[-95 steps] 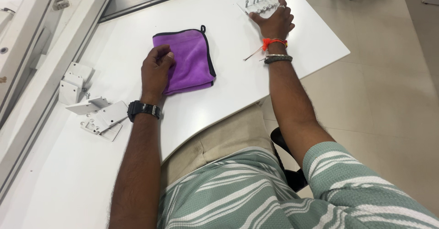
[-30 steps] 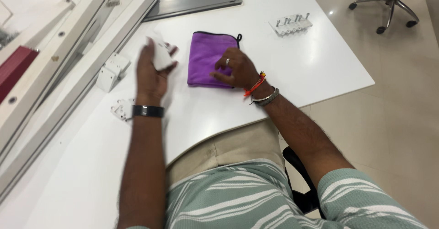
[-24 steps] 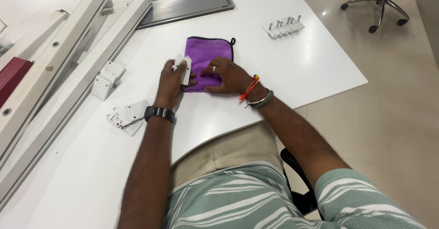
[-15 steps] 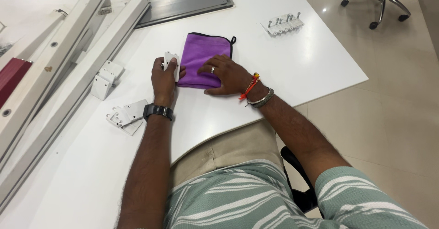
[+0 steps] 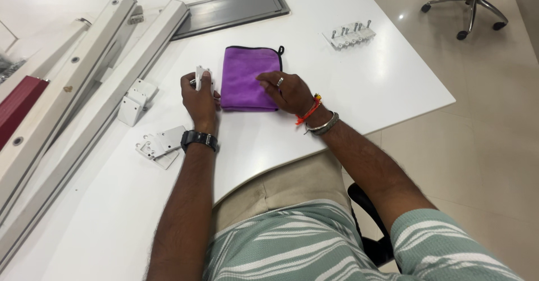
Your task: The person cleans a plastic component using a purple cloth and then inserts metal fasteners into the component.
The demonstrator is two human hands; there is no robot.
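A folded purple cloth point(image 5: 250, 73) lies on the white table point(image 5: 359, 96) in front of me. My right hand point(image 5: 286, 90) rests on the cloth's right near corner, fingers spread flat, holding nothing. Just left of the cloth, my left hand point(image 5: 199, 93) is closed around a small white metal bracket point(image 5: 201, 73), whose top sticks up above my fingers. A black watch is on my left wrist, and bangles and a red thread are on my right.
Long white metal beams point(image 5: 84, 96) lie along the table's left side. Loose white brackets point(image 5: 135, 101) and flat plates point(image 5: 160, 144) sit beside them. A grey panel point(image 5: 236, 11) lies at the back, a small plate with bolts point(image 5: 351, 34) back right. An office chair point(image 5: 466, 0) stands on the floor.
My right hand came back from the bolt plate to the cloth. My left hand left the cloth, picked up a white bracket and brought it down beside the cloth's left edge.
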